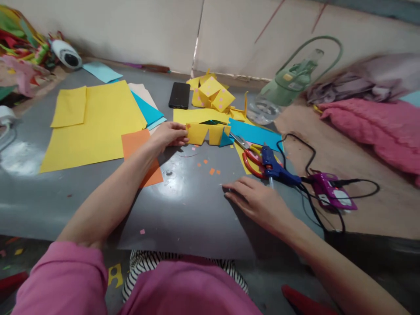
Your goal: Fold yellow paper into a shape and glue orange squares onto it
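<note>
My left hand (172,133) pinches the left end of a yellow paper strip (197,134), which has a notch in its lower edge. A blue paper triangle (226,139) shows at the strip's right end. My right hand (254,197) hovers low over or rests on the grey table, apart from the strip. Its thumb and forefinger come close together near a tiny pale bit (220,184); whether they hold it is too small to make out. Just beyond that hand lie red-handled scissors (252,159) and a blue glue gun (275,166).
Yellow sheets (95,127) and an orange sheet (147,175) lie left. A black phone (179,95), dotted yellow paper pieces (213,94) and a green-topped bottle (288,85) stand or lie at the back. Black cords run to a purple power strip (331,192) on the right.
</note>
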